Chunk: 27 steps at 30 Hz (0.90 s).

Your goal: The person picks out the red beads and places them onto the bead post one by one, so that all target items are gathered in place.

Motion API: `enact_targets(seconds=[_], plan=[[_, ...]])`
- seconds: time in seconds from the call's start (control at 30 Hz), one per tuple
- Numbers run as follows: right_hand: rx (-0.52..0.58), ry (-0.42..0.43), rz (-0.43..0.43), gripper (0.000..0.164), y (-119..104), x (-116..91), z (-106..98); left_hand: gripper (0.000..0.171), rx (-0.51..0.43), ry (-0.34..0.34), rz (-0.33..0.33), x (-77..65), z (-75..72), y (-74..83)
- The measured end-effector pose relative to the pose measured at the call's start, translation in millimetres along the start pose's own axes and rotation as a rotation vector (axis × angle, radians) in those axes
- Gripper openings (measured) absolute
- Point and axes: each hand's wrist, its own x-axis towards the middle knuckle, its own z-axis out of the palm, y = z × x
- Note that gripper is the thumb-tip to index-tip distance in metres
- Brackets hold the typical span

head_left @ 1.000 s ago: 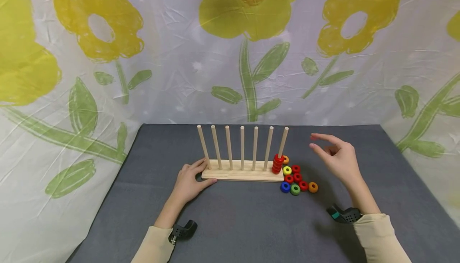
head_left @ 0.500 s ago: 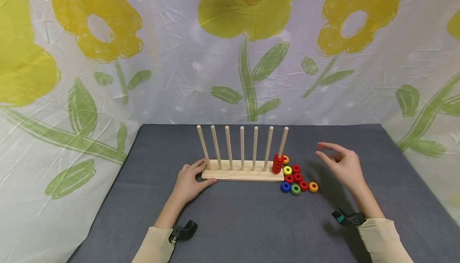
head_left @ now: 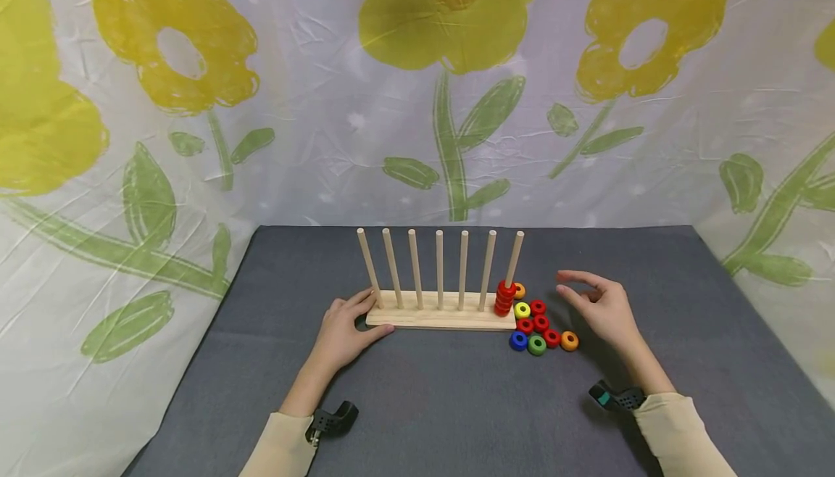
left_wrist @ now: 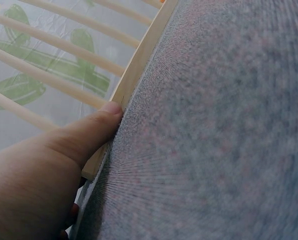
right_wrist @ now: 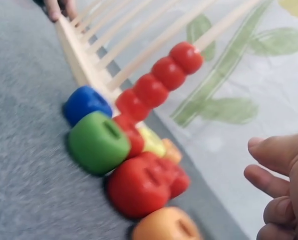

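Note:
A pale wooden peg stand [head_left: 417,320] with several upright pegs stands on the table. My left hand [head_left: 343,332] grips its left end, thumb along the front edge and fingertips behind. In the left wrist view the thumb [left_wrist: 89,132] presses the base's front side. Several red beads [head_left: 504,299] are stacked on the rightmost peg. Beside that end lie loose beads: blue [head_left: 518,341], green [head_left: 537,346], yellow [head_left: 522,310], orange [head_left: 570,341] and several red [right_wrist: 139,185]. My right hand [head_left: 603,310] hovers right of them, holding nothing, its thumb and index finger apart.
A dark grey cloth [head_left: 417,404] covers the table. Behind it hangs a pale curtain [head_left: 313,158] printed with yellow flowers. Black camera mounts sit on the left wrist [head_left: 334,419] and the right wrist [head_left: 616,396].
My right hand first drew a little right and down, then came back left and lower, closer to the loose beads. The left hand, stand and beads have stayed put.

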Motion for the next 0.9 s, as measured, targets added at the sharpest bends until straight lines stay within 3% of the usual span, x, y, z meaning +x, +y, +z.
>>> enact_targets(seconds=[0.17,0.43,0.9], plan=[[0.037,-0.050,0.026,0.036,12.9,-2.0,11.5,0.083,0.002,-0.001,0.003,-0.2,1.2,-1.1],[0.025,-0.104,-0.012,0.032,27.3,-4.5,20.9,0.082,-0.003,0.005,0.004,0.0,-0.3,0.3],[0.037,-0.190,0.013,0.035,26.2,-6.7,18.9,0.082,-0.003,0.015,0.014,-0.1,0.4,0.1]])
